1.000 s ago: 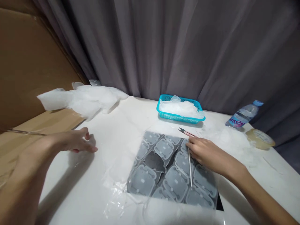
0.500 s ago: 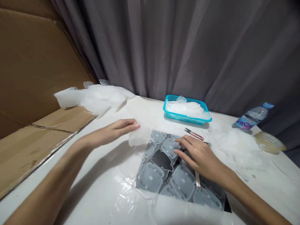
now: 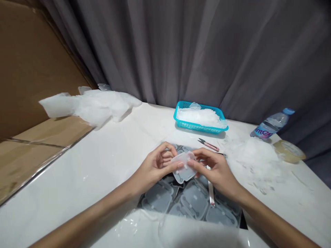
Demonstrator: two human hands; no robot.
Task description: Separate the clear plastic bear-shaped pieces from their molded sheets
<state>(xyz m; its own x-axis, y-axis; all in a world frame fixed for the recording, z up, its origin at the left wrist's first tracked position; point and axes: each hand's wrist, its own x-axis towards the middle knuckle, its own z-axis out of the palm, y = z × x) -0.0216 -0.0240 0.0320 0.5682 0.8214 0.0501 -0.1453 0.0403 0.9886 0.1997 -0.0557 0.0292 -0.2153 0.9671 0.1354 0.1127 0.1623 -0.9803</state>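
Observation:
My left hand point(image 3: 158, 163) and my right hand point(image 3: 216, 167) meet over the work, thumbs on top, pinching one translucent frosted piece point(image 3: 182, 176) between them. It is a thin rounded square with small dots and slots. Beneath them lies a black surface point(image 3: 243, 222) covered with several similar rounded pieces point(image 3: 196, 199), partly hidden by my hands. A slim silvery tool point(image 3: 211, 194) with a reddish tip rests there, under my right hand. Just beyond sit small thread snips point(image 3: 209, 144) with pink handles.
A turquoise basket point(image 3: 201, 128) of whitish pieces stands at the back. White translucent sheets point(image 3: 95, 105) are heaped at back left by a cardboard box point(image 3: 38, 134). On the right are a pile of clear scraps point(image 3: 258, 155), a tape roll point(image 3: 289, 151) and a tilted water bottle point(image 3: 272, 124).
My left hand has come in from the left to join my right. A frosted piece is now held between both hands. The view has shifted slightly.

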